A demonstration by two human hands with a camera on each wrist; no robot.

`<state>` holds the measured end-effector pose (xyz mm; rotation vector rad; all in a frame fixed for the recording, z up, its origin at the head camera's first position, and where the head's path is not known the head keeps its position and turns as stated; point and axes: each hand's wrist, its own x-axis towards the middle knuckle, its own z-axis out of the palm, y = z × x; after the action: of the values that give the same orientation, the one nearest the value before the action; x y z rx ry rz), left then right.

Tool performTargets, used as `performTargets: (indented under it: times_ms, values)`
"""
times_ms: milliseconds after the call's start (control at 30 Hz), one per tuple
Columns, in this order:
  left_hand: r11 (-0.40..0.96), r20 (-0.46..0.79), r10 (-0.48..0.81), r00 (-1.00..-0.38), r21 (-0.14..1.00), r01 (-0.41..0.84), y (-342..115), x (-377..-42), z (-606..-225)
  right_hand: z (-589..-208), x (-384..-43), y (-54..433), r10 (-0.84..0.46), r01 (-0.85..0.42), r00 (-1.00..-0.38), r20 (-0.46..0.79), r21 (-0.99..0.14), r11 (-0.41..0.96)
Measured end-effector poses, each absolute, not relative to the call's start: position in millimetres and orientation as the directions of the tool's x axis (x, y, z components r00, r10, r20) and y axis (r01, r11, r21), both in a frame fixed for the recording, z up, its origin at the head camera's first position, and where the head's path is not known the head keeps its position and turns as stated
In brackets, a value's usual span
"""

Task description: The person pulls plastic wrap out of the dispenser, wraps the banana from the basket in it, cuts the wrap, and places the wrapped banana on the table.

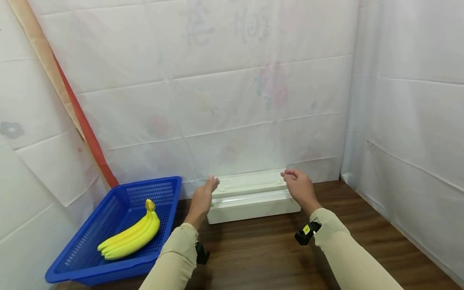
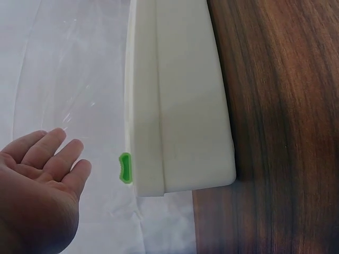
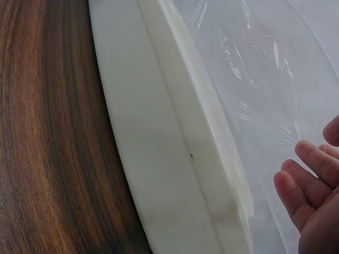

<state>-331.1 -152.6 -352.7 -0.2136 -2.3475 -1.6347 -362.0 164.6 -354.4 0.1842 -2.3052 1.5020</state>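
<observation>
A long white cling film dispenser (image 1: 255,210) lies on the table with its lid (image 1: 250,182) raised at the back. Clear cling film (image 2: 79,90) stretches up from it, creased toward the fingers of each hand. My left hand (image 1: 203,199) pinches the film near the dispenser's left end; its thumb is hidden in the left wrist view. At the right end, my right hand (image 1: 300,189) pinches the film between thumb and fingertips, and creases in the film (image 3: 254,58) fan out from there. A small green piece (image 2: 125,168) sits at the dispenser's left end.
To the left stands a blue plastic basket (image 1: 152,192) with a bunch of bananas (image 1: 134,237) inside. Behind the dispenser hangs a white sheet (image 1: 217,100), with another white sheet (image 1: 409,121) on the right. The table (image 1: 253,253) has a dark wood-grain top.
</observation>
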Motion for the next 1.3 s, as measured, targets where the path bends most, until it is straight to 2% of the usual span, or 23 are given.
performTargets:
  times_ms: [467, 867, 1300]
  values:
    - [0.386, 0.3, -0.012, -0.954, 0.881, 0.272, -157, -327, -347, -350, -360, 160, 0.086, -0.318, -0.919, 0.384, -0.856, 0.408]
    - [0.375, 0.341, -0.022, -0.94, 0.874, 0.308, -155, -328, -342, -345, -357, 163, 0.078, -0.336, -0.913, 0.401, -0.845, 0.415]
    - [0.327, 0.303, 0.033, -0.952, 0.897, 0.297, -157, -325, -334, -339, -355, 165, 0.064, -0.353, -0.91, 0.41, -0.846, 0.399]
